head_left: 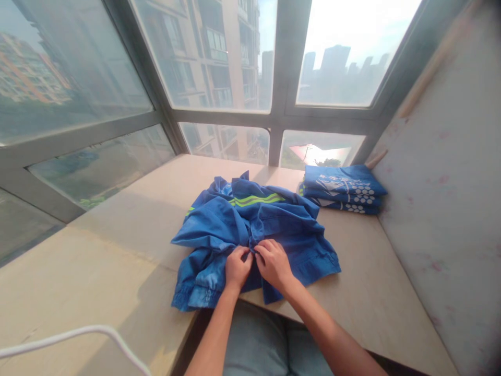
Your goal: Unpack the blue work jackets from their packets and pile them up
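A blue work jacket (289, 224) with a yellow-green and grey reflective stripe lies rumpled on the pale tabletop (129, 224), its elastic-gathered hem towards me. My left hand (238, 267) pinches the cloth near the middle of the front. Right beside it, my right hand (272, 261) is closed on the same spot, fingertips almost touching the left ones. Whatever small part sits between the fingertips, such as a button or the fabric edge, is too small to make out. Part of the jacket hangs over the front edge below my hands.
Folded blue garments (342, 189) with white print are stacked at the back right, near the patterned wall (442, 198). A white cable (90, 330) crosses the lower left. Framed windows (223, 57) close off the back and left. My legs (254, 344) are under the front edge.
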Demonstrator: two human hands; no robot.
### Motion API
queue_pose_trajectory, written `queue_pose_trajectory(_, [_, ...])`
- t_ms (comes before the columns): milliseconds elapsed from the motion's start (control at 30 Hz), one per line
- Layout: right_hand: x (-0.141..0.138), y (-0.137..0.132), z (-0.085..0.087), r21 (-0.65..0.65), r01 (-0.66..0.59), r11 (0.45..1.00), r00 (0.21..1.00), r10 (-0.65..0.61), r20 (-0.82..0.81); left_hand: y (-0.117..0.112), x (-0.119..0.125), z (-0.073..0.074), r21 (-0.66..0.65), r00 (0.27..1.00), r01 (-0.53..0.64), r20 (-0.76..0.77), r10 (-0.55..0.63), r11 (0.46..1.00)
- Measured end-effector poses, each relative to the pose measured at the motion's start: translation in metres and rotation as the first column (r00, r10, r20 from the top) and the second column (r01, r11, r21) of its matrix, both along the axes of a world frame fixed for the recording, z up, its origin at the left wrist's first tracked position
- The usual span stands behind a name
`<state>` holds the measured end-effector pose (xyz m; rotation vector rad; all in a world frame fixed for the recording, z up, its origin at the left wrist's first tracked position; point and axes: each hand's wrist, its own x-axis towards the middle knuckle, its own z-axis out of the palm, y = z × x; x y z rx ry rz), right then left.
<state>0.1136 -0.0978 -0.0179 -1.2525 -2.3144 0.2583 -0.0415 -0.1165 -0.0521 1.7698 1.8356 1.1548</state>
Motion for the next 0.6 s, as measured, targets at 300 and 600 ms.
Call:
queue_pose_trajectory(300, [-0.016, 0.001, 0.002, 0.048, 0.049, 0.998, 0.978, -0.057, 0.201, 0.003, -0.002, 0.003, -0.037, 1.000, 0.001, 0.013, -0.001, 0.999])
queue_pose_trajectory(600, [0.006, 0.005, -0.008, 0.010, -0.073, 0.997, 0.976, 0.070, 0.208, 0.003, -0.002, -0.003, -0.040, 0.993, 0.093, -0.064, -0.096, 0.995])
